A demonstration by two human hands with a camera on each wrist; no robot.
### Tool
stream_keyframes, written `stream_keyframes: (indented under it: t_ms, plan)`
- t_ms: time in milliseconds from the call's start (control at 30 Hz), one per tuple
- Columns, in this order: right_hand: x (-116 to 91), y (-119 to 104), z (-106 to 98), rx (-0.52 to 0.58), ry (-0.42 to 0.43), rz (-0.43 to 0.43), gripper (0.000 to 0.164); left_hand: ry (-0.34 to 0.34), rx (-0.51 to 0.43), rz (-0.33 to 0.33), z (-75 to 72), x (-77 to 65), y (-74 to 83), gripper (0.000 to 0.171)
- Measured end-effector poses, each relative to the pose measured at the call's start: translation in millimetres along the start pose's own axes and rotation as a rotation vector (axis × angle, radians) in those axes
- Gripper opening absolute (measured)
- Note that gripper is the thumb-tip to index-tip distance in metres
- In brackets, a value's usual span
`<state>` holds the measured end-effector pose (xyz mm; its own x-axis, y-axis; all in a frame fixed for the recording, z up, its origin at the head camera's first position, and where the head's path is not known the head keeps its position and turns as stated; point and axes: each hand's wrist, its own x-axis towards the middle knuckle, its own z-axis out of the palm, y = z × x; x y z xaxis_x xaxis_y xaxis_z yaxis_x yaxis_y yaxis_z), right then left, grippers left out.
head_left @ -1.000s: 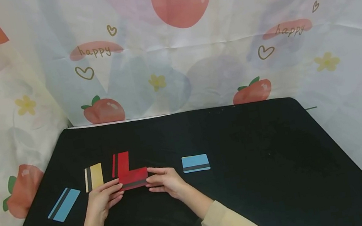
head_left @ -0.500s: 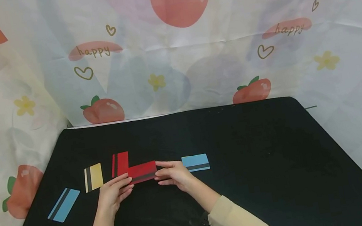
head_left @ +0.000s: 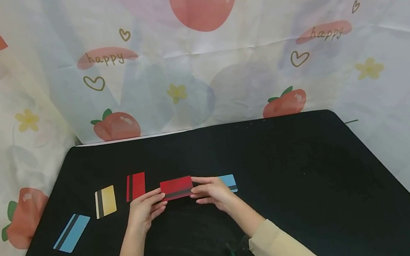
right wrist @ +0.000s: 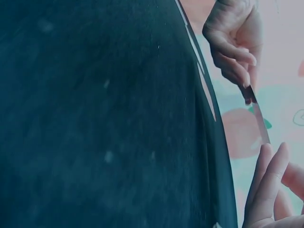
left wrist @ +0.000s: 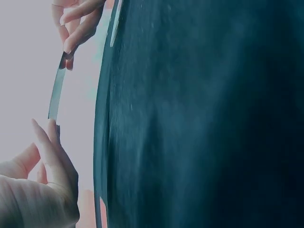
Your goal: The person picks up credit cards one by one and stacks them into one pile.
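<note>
Red card [head_left: 176, 188] is up off the table [head_left: 308, 183], right of the yellow card [head_left: 105, 201]. Left hand [head_left: 144, 210] and right hand [head_left: 215, 191] each pinch one short end, fingers nearly closed, probably to keep it steady and level.

a curtained-off nook: printed cloth [head_left: 236, 68] hangs around a black table [head_left: 310, 192].
</note>
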<state>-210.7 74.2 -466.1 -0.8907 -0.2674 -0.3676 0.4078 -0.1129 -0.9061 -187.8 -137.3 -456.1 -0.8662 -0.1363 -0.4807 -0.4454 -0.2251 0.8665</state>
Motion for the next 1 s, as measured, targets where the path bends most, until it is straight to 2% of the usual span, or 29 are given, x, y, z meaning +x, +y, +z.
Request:
stream_keyframes:
  t_ms: [500, 1000]
  plan:
    - [-12, -4, -34, -0.016, 0.116, 0.027, 0.044, -0.048, -0.003, 0.006, 38.8, 6.7, -11.6, 0.036]
    - [-19, -4, -60, -0.014, 0.199, 0.045, 0.043, -0.073, 0.014, 0.017, 68.8, 11.8, -20.0, 0.031]
